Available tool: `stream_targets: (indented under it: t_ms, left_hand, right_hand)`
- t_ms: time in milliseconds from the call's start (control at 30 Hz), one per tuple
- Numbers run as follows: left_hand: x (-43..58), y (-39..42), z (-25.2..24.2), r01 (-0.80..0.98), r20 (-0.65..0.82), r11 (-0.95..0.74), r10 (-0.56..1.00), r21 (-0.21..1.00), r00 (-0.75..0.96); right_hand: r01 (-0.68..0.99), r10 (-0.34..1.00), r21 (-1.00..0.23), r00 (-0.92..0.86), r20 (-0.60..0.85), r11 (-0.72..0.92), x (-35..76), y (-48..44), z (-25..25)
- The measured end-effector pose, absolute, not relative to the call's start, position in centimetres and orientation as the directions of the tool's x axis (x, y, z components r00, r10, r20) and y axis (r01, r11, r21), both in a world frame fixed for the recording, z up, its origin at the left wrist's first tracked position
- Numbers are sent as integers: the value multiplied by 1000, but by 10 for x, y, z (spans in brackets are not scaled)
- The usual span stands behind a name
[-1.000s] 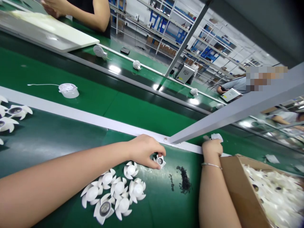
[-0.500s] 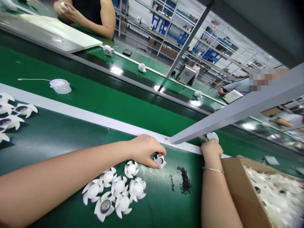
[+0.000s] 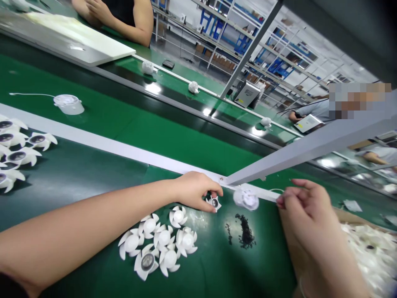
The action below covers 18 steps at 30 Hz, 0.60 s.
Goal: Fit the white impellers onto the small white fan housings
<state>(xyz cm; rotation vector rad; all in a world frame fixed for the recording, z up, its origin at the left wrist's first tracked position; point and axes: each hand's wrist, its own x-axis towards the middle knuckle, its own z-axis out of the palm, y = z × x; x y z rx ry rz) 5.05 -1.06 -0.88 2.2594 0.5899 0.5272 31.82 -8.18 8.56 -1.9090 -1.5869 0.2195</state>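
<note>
My left hand (image 3: pixel 201 191) pinches a small white fan blade wheel (image 3: pixel 214 203) between thumb and fingers, its round metal-lined hub facing up. My right hand (image 3: pixel 305 207) is closed at the fingertips on a thin white wire (image 3: pixel 276 190). A blurred white round fan housing (image 3: pixel 246 198) lies or hangs at the wire's other side, over the edge of the white rail; I cannot tell whether it touches. Below my left wrist lies a group of white fan blade wheels (image 3: pixel 163 238), mostly hub-top up. Small black pieces (image 3: pixel 246 231) lie heaped on the green table.
More blade wheels (image 3: pixel 17 156) sit at the left. Another wired housing (image 3: pixel 68 104) rides the green belt (image 3: pixel 149 136) behind the white rail (image 3: pixel 108 142). A grey post (image 3: pixel 279 155) slants up from the rail. A carton (image 3: pixel 288 244) of white parts stands right; co-workers sit opposite.
My right hand has come back from the belt toward me, bringing the white housing over the rail by its wire. My left hand keeps the blade wheel. The belt housing has shifted left.
</note>
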Motion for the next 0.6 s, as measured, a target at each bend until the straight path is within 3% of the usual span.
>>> stream_targets:
  t_ms: [67, 133, 367, 467, 600]
  left_hand:
    - [51, -11, -8, 274, 168, -606, 570, 747, 804]
    - [51, -11, -6, 289, 156, -597, 581, 748, 799]
    - [54, -11, -8, 300, 156, -587, 601, 752, 784]
    - [54, -10, -8, 292, 136, -560, 600, 776, 789]
    - [54, -8, -3, 279, 103, -445, 663, 851, 741]
  right_hand:
    - [730, 934, -684, 257, 248, -19, 303, -86, 69]
    - [723, 945, -690, 216, 244, 13, 292, -88, 53]
    - [802, 928, -476, -259, 266, 360, 282, -95, 21]
    - [830, 905, -383, -307, 295, 406, 282, -91, 13]
    - [813, 892, -415, -261, 368, 409, 283, -91, 21]
